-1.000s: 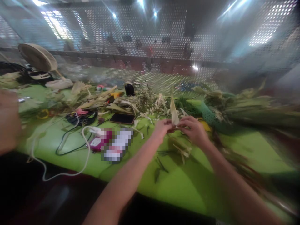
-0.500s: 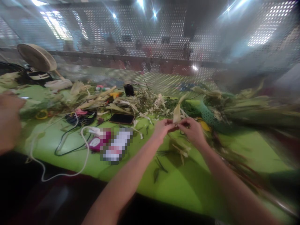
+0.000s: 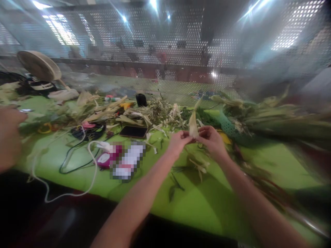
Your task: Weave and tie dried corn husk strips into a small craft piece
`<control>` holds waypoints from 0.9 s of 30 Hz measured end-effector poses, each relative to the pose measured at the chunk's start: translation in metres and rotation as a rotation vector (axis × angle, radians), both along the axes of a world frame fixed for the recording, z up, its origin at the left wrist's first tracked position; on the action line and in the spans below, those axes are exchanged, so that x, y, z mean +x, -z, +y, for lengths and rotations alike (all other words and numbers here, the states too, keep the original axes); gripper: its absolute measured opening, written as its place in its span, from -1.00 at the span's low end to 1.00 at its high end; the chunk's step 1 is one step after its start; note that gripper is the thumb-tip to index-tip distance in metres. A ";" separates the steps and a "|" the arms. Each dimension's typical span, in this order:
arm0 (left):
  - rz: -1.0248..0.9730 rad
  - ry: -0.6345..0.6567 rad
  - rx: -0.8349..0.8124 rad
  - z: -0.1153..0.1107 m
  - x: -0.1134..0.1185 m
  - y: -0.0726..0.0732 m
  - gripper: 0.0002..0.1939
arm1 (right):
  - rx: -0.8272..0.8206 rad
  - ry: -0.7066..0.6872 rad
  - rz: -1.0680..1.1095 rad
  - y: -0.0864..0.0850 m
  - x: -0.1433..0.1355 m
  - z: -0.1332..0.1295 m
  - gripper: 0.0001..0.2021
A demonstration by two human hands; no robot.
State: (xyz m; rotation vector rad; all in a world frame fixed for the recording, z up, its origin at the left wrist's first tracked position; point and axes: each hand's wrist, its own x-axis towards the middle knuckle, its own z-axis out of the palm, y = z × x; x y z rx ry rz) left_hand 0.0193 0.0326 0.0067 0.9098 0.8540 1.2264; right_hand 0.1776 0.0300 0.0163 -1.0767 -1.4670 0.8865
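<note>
Okay, so the husk [image 3: 193,125] had just straightened up from a lean to the right, tip pointing mostly up with a slight curl. To me that meant its wide lower end was better squared up between the hands. Left hand [image 3: 178,143] had that end pinched in its fingertips, and the right hand [image 3: 213,141] gripped it from the other side, thumb and fingers closed on it. The piece was up off the green table [image 3: 201,210], just in front of the scrap pile [image 3: 160,110].

Room-wise, the tight side was forward: pile behind, basket [image 3: 227,122] near the right hand. The black phone [image 3: 133,131] lay off to the left, with the white cable [image 3: 95,172] further over, looping past the front edge. Toward the body there was more slack, I'd say, just loose leaves [image 3: 199,165] under the hands. Somebody else's hand [image 3: 9,137] was way over left, too blurry to tell what it held.
</note>
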 end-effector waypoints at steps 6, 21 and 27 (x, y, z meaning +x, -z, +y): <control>0.035 0.038 0.042 0.002 0.000 0.003 -0.82 | -0.045 -0.072 0.042 0.005 0.005 0.005 -0.57; 0.109 0.111 0.019 0.001 0.001 0.006 -0.80 | 0.012 -0.031 -0.048 0.010 0.002 0.007 -0.65; 0.203 0.150 -0.022 0.001 -0.003 0.006 -0.70 | 0.006 -0.055 -0.022 0.007 0.001 0.005 -0.68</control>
